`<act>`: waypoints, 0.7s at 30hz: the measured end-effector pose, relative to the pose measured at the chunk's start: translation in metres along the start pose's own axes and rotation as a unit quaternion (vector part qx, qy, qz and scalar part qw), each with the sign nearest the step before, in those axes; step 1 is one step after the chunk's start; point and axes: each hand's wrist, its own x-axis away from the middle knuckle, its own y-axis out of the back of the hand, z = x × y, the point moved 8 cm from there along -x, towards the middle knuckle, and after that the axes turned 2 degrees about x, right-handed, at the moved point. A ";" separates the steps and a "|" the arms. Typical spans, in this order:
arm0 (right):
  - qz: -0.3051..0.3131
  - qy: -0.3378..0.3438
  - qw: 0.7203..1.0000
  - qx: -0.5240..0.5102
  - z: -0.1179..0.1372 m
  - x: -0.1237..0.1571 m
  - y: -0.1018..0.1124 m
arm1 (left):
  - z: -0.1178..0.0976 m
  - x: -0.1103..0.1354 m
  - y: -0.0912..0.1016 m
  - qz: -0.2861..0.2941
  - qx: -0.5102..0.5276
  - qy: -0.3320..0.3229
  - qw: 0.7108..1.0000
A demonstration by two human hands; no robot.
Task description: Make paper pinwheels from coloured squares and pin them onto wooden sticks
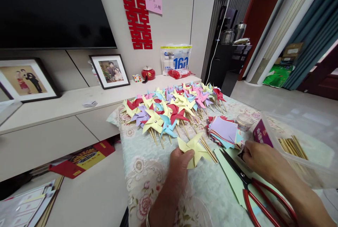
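Observation:
My left hand [181, 161] pinches a pale yellow paper pinwheel [194, 146] that lies on the flowered tablecloth [148, 174], its wooden stick [208, 149] pointing right. My right hand [261, 160] is closed, fingertips pressed on something small by the stack of coloured paper squares [224, 131]; what it grips is hidden. Red-handled scissors [250, 191] lie just under that hand on a light green sheet [232, 177]. A heap of finished pinwheels [174, 109] in several colours covers the far part of the table.
A clear plastic box [298, 149] holding wooden sticks stands at the right, a purple card [261, 133] against it. A small round container [244, 121] sits behind the paper stack. A low cabinet with framed photos [109, 71] runs along the left wall.

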 end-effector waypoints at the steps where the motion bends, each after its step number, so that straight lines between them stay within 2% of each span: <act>1: -0.026 -0.001 0.999 -0.023 0.003 0.004 0.009 | 0.000 0.000 -0.001 0.002 -0.002 -0.001 1.000; 3: -0.071 0.021 0.991 -0.110 0.014 0.012 0.025 | 0.000 0.001 -0.002 0.006 -0.007 0.002 1.000; 5: -0.077 0.066 0.965 -0.242 0.031 0.021 0.035 | 0.001 0.001 -0.003 0.007 -0.012 0.007 1.000; 7: -0.049 0.108 0.929 -0.352 0.051 0.027 0.036 | 0.002 0.001 -0.003 0.008 -0.015 0.006 1.000; 10: 0.013 0.143 0.880 -0.452 0.077 0.032 0.026 | 0.001 0.001 -0.003 0.011 -0.012 -0.002 1.000; 16: 0.141 0.141 0.767 -0.610 0.102 0.036 0.001 | 0.000 -0.002 0.000 0.012 0.002 -0.020 1.000; 21: 0.167 0.116 0.722 -0.662 0.108 0.037 -0.003 | -0.001 -0.002 0.001 0.006 0.005 -0.035 0.999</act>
